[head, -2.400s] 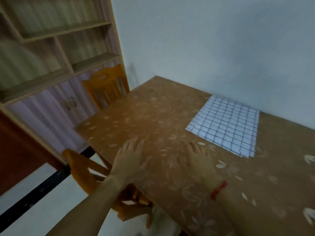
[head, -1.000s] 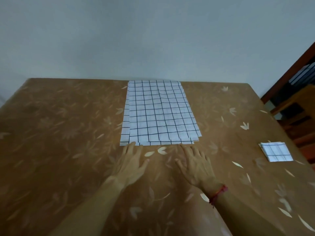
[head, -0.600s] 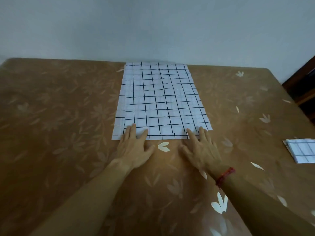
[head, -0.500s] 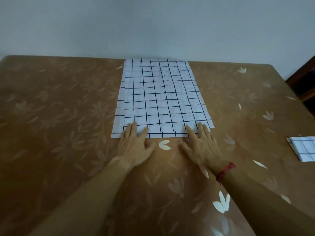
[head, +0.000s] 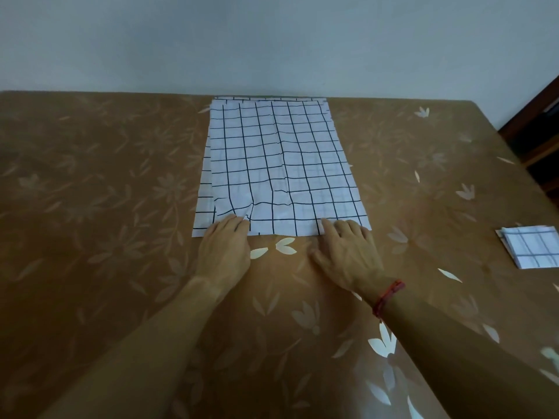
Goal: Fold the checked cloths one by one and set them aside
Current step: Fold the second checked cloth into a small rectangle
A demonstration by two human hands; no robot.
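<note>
A stack of white checked cloths [head: 281,164] lies flat at the far middle of the table, its layers slightly offset at the left edge. My left hand [head: 225,249] is at the stack's near left corner, fingers drawn together on the top cloth, which puckers just beside the thumb. My right hand [head: 344,252] lies flat at the near right corner, its fingertips on the cloth's edge and its thumb apart on the table. A small folded checked cloth [head: 532,249] sits alone at the right edge of the table.
The table [head: 106,207] has a brown cover with a pale leaf print and stands against a plain wall. Dark wooden furniture [head: 541,131] stands past the table's far right corner.
The view swung from the table's left end round to the cloth stack. My hands slid forward from bare table onto the stack's near edge, and the top cloth now wrinkles at my left hand.
</note>
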